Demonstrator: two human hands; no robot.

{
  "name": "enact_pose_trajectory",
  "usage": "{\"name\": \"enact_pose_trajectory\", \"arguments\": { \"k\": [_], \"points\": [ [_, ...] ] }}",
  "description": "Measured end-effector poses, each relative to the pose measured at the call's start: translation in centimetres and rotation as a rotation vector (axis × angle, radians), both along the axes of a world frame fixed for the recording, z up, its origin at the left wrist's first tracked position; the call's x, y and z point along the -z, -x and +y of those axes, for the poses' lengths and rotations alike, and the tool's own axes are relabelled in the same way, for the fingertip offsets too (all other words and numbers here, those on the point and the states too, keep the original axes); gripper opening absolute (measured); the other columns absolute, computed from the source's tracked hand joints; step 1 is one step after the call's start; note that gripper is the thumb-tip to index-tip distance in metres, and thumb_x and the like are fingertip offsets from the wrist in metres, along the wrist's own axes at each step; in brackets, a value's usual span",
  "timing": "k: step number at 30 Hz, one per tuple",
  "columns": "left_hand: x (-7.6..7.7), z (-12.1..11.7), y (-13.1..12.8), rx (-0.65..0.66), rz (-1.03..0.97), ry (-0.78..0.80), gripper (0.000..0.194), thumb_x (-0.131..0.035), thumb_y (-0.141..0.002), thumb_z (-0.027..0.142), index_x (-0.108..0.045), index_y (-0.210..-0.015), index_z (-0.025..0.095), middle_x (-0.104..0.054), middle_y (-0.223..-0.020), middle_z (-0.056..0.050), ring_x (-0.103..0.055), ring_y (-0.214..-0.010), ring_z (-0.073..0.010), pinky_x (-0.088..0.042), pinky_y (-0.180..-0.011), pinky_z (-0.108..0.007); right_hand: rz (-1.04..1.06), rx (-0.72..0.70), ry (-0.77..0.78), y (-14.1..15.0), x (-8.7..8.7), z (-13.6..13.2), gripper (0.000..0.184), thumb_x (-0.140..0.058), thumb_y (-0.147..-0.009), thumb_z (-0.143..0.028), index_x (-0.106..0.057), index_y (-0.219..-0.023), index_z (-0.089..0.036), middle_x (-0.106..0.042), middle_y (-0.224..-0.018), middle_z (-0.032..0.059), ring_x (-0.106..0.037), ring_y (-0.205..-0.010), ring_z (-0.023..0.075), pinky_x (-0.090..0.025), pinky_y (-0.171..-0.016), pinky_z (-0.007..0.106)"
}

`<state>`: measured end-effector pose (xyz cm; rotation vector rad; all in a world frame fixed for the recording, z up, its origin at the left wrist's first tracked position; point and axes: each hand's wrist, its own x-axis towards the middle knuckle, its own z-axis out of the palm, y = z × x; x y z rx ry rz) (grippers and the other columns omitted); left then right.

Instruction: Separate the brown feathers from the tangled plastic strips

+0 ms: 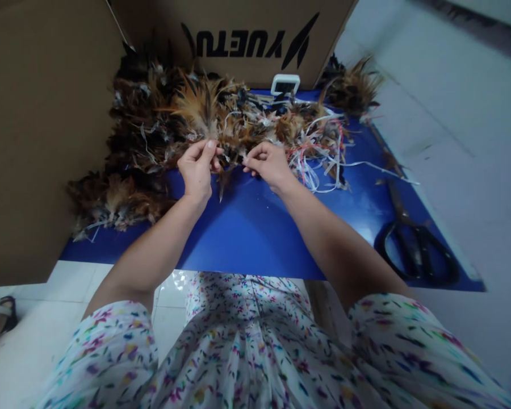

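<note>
My left hand (199, 169) pinches a fan of orange-brown feathers (200, 108) by the base, thumb on top and tips pointing away from me. To its right, my right hand (269, 163) has thumb and forefinger pressed together on a small pale wisp too small to name. The hands are a little apart, over the near edge of a long heap of brown and black feathers (140, 136). White and red strings (317, 165) lie tangled just right of my right hand.
A blue table (255, 227) carries everything. Large black-handled scissors (415, 250) lie at its right. A printed cardboard box (238, 68) stands behind, another cardboard panel (38, 142) at left. A small white-framed device (285, 84) leans at the back. More feathers (353, 88) sit back right.
</note>
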<state>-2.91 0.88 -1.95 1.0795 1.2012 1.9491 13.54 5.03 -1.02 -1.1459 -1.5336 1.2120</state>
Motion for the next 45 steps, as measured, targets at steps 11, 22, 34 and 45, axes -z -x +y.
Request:
{"name": "enact_pose_trajectory", "arguments": {
  "k": [11,22,34,45],
  "points": [
    [0.4,0.5,0.4,0.001,-0.083,0.038,0.033,-0.08,-0.076,0.052,-0.072,-0.082,0.02,-0.072,-0.074,-0.002,-0.055,-0.049,-0.0072,-0.042,-0.045,-0.02,0.206,-0.174,0.146,-0.8,-2.4,-1.2,0.021,-0.079,-0.078,-0.019,-0.06,-0.087,-0.017,-0.072,-0.077,-0.0007,-0.066,-0.058,0.0076,-0.043,-0.045,0.015],
    [1.5,0.8,-0.5,-0.001,-0.133,0.022,0.031,-0.079,-0.08,0.042,-0.065,-0.068,0.018,-0.055,-0.053,0.004,-0.055,-0.05,-0.008,-0.039,-0.047,-0.019,0.068,-0.459,-0.131,5.2,-6.4,-3.9,0.018,-0.063,-0.088,-0.015,-0.066,-0.105,-0.016,-0.074,-0.088,0.0017,-0.064,-0.062,0.0087,-0.047,-0.051,0.019],
    [1.0,1.1,0.8,0.013,-0.045,0.11,0.028,-0.076,-0.081,0.051,-0.071,-0.082,0.024,-0.072,-0.072,-0.001,-0.059,-0.054,-0.0101,-0.042,-0.048,-0.023,-0.825,-0.297,-0.315,2.3,-2.4,-5.5,0.025,-0.073,-0.084,-0.042,-0.07,-0.085,-0.017,-0.073,-0.085,0.0083,-0.068,-0.084,0.0238,-0.049,-0.078,0.035],
    [0.9,0.9,0.5,0.007,-0.028,0.111,0.03,-0.076,-0.081,0.052,-0.072,-0.083,0.023,-0.073,-0.073,-0.001,-0.059,-0.051,-0.0084,-0.042,-0.046,-0.022,-1.048,-0.311,-0.302,2.8,-1.8,-6.4,0.025,-0.048,-0.093,-0.021,-0.069,-0.104,-0.014,-0.076,-0.104,0.0171,-0.071,-0.099,0.0312,-0.051,-0.081,0.039]
  ]
}}
